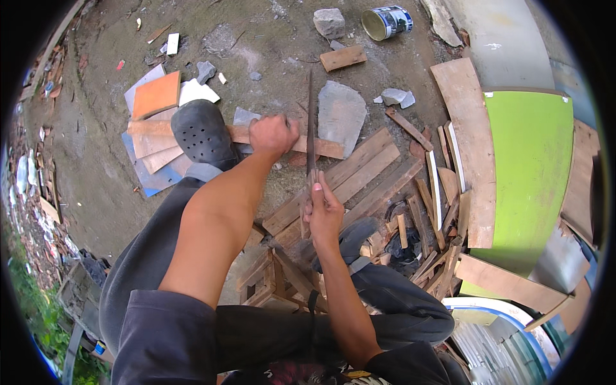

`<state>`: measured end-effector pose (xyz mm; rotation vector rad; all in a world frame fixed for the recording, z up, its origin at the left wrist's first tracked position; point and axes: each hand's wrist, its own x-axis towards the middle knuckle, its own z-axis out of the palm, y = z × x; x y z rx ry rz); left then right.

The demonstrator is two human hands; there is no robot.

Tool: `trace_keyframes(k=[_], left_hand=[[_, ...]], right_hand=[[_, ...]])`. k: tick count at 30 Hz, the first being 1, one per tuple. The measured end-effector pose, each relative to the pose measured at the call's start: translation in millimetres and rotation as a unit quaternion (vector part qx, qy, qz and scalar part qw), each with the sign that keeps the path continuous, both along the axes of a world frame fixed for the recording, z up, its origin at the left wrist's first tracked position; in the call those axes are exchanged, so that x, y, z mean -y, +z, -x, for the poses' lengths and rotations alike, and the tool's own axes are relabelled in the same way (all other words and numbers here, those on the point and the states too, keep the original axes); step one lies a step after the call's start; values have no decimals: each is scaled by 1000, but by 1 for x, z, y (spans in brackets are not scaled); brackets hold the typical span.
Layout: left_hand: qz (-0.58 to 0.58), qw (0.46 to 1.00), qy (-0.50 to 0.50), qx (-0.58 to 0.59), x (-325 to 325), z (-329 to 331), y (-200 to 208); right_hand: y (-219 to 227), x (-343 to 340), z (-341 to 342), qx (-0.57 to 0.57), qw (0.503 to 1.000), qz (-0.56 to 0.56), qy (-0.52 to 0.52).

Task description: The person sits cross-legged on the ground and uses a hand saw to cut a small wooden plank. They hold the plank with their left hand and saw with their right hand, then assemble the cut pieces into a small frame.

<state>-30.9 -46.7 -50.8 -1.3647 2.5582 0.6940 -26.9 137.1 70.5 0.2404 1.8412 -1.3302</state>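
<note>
saw (pixel 310 115) is gripped by the closed right hand (pixel 323 210) and set across a wooden strip (pixel 239 134); strip is clasped by the curled left hand (pixel 274 133), overlaid by a shoe (pixel 204 133); beyond, a tin (pixel 387 23) is seen on its side

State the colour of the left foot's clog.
The clog is dark grey, best seen in the head view.

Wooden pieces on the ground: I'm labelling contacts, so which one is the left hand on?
The long, narrow strip crossed in view by the thin dark blade: it alone runs beneath both the left shoe and the left hand.
</note>
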Motion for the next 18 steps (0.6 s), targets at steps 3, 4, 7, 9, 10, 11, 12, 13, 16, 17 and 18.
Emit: trace_keyframes(k=[3,4,7,9,10,11,12,13,16,17,18], left_hand=[[-8,999,-30,10,-5,-4,6],[-8,1000,-25,7,-7,-2,6],[-2,1000,-12,-3,-9,-5,3],[11,1000,-5,-10,-11,-6,0],[14,1000,1,-14,-13,-3,1],[18,1000,6,-20,-14,-1,0],[20,999,10,-26,-16,1,-1],[10,999,15,-30,-16,4,0],[2,997,-21,-68,-5,2,6],[7,993,-69,-97,-1,-2,7],[11,986,-117,-121,6,-10,7]], right_hand=[[8,3,-6,15,999,-5,-38],[10,4,-9,17,998,-20,-49],[2,9,-19,6,998,-6,-56],[4,6,-18,7,999,-12,-37],[7,5,-14,2,999,-14,-31],[6,2,-12,4,1000,-10,-29],[0,-1,-11,6,1000,-7,-28],[-6,-4,-8,6,1000,-1,-27],[-34,0,11,-102,994,1,38],[-42,1,19,-130,990,0,54],[-49,3,26,-141,988,-3,66]])
